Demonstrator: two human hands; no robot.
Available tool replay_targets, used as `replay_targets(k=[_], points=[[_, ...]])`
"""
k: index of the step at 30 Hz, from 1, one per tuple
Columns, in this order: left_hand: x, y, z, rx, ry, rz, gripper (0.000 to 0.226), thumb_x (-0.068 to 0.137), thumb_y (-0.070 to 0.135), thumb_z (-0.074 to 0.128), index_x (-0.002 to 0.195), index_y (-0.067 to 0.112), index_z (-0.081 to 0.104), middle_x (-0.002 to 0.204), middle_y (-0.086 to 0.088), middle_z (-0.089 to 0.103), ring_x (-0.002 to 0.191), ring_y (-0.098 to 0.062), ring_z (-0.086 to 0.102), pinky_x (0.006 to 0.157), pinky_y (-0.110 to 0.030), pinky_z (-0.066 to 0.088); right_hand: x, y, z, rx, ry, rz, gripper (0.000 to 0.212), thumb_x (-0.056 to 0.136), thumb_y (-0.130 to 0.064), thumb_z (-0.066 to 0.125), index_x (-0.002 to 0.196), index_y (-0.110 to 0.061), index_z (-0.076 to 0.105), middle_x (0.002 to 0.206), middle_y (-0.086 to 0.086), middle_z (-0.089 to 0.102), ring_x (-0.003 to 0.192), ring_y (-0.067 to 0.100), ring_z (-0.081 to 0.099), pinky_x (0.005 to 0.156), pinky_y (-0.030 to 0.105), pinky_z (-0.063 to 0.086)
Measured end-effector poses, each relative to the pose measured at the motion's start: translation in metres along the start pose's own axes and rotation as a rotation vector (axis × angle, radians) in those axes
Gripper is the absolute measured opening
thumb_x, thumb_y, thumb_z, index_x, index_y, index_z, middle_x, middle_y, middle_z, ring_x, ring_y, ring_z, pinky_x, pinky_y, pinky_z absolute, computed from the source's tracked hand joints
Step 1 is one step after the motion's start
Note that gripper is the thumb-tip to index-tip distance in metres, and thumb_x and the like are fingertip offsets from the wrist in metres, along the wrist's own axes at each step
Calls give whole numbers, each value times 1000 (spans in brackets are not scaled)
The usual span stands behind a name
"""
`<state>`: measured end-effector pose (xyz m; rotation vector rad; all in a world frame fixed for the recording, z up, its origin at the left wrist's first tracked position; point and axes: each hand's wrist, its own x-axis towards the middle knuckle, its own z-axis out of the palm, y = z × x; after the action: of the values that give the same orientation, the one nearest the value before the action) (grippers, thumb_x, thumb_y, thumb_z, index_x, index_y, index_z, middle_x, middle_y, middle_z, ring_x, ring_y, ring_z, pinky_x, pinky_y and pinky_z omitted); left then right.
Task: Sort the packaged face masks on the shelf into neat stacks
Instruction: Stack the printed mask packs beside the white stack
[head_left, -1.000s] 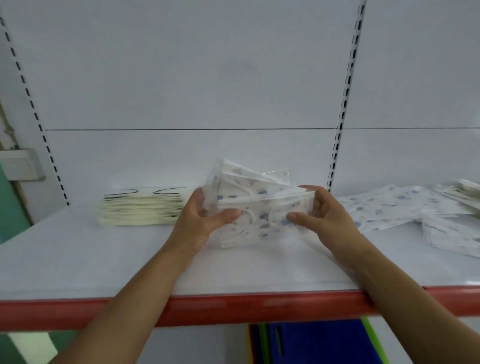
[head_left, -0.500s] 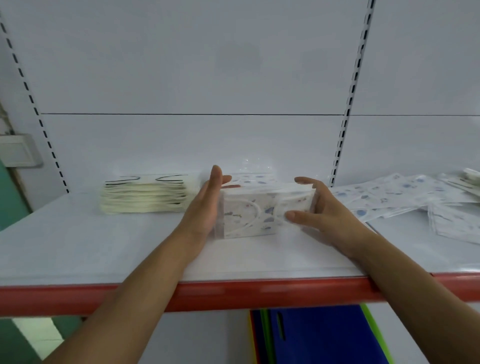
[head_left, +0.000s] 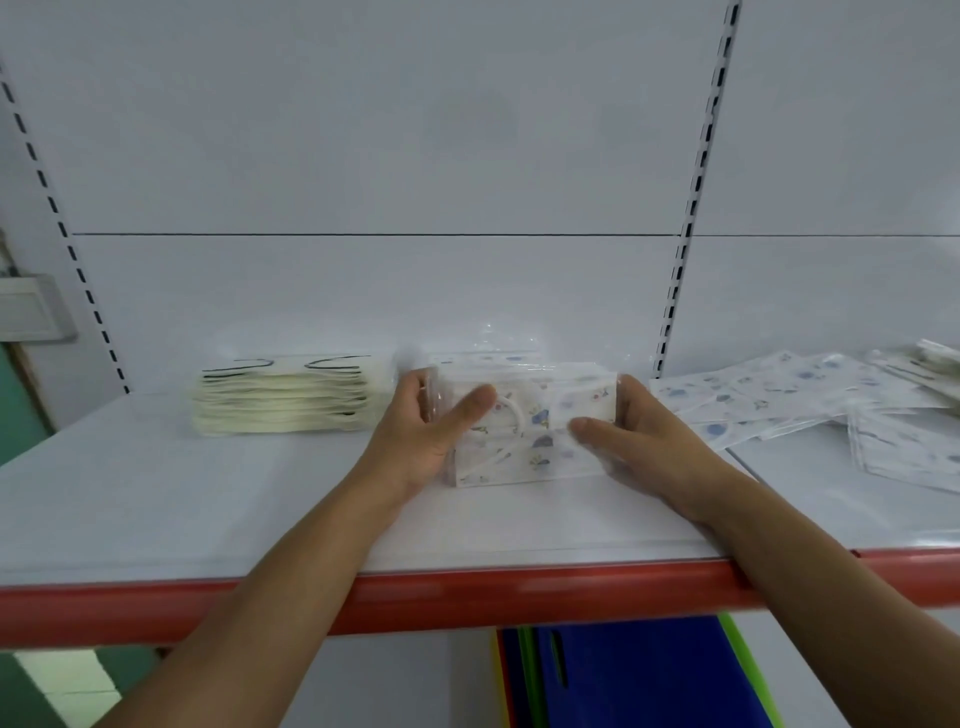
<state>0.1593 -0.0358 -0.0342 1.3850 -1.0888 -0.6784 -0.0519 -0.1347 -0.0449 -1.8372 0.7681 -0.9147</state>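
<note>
Fingers (head_left: 470, 413) of the left hand (head_left: 415, 447) and the right hand (head_left: 649, 441) curl round the two ends of a stack of clear-wrapped white face masks with blue prints (head_left: 524, 431), which stands mid-way along the white shelf (head_left: 156, 493). A neat cream mask stack (head_left: 291, 397) lies just to its left, and loose printed mask packs (head_left: 779, 395) are scattered to its right.

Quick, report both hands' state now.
Left hand: grips the left end of the printed mask stack.
Right hand: grips its right end.
</note>
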Motion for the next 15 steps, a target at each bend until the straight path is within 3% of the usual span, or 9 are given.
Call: replay_targets(k=[3,5,7,10,13,15], points=[[3,-5,1,-36,15,57,48,75,38,78,116,26,56,107,3,73,100,-13,70,94,-41,55,1,0,1,53,22,-37,23,92,-16,65,100,-26,45,62,-18,56,64,4,55,68,26,46],[4,-5,0,-35,22,107,33,84,25,75,111,27,56,105,0,73,99,-17,70,94,-45,54,0,-2,2,68,28,-76,27,95,-10,59,109,-25,42,68,-20,64,71,-2,61,72,17,49],[5,-5,0,-43,27,95,28,87,20,72,109,27,56,106,0,73,100,-18,70,95,-45,54,0,-4,4,30,19,-76,29,95,-11,59,112,-26,40,78,-15,67,77,-1,63,76,19,51],[5,-4,0,-97,14,20,29,89,5,66,111,22,58,104,-1,72,102,-20,69,95,-44,54,0,-3,4,-16,31,-55,29,91,-21,64,111,-25,44,87,-1,63,82,9,62,85,40,51],[4,-2,-2,-92,34,21,36,87,-9,56,111,18,58,103,-4,70,98,-20,68,89,-36,54,-1,-4,4,31,72,-68,25,92,-17,61,108,-8,44,71,-5,47,70,11,49,75,35,43],[6,-3,-3,-68,44,-10,33,89,-7,54,108,19,59,105,-5,69,97,-19,67,85,-33,53,-1,-3,4,27,81,-44,22,88,-19,64,91,-11,43,66,-9,42,67,10,44,71,34,39]])
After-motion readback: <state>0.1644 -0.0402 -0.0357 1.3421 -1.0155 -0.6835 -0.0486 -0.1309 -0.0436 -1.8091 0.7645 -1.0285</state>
